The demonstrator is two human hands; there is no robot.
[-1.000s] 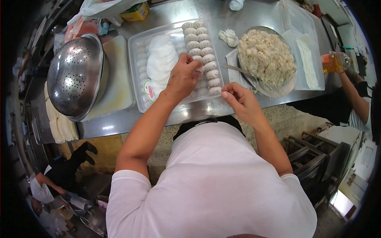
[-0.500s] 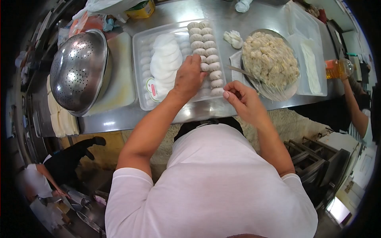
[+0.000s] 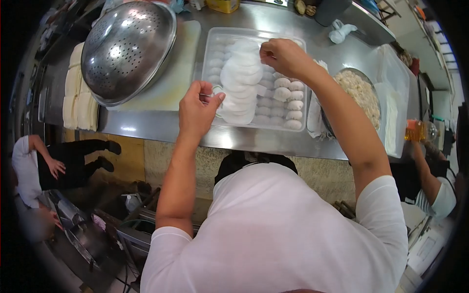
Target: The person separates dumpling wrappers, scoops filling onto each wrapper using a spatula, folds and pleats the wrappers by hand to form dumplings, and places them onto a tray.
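Several thin round white dough wrappers [image 3: 243,73] lie overlapping in a long row on a clear plastic container [image 3: 305,115]. Rows of pale dumplings show through its plastic, and more dumplings [image 3: 294,105] sit on its right side. My right hand [image 3: 288,58] is at the upper right edge of the wrappers, fingers pinched together; what they hold is hidden. By the lower left edge of the container, my left hand [image 3: 195,110] has its fingers curled and its thumb beside a small green-rimmed label [image 3: 217,90]. Whatever is between those fingers is unclear.
A perforated steel colander [image 3: 127,49] rests on a cutting board [image 3: 188,63] at left, with stacked pale sheets [image 3: 78,97] beyond. At right are a bowl of chunky filling [image 3: 359,93], a cloth [image 3: 315,115] and a clear bin [image 3: 398,73]. Other people stand at both sides.
The view has shifted to the left. My left hand has gone from the dumplings to the container's left side; my right hand has moved up over the container to the wrappers.
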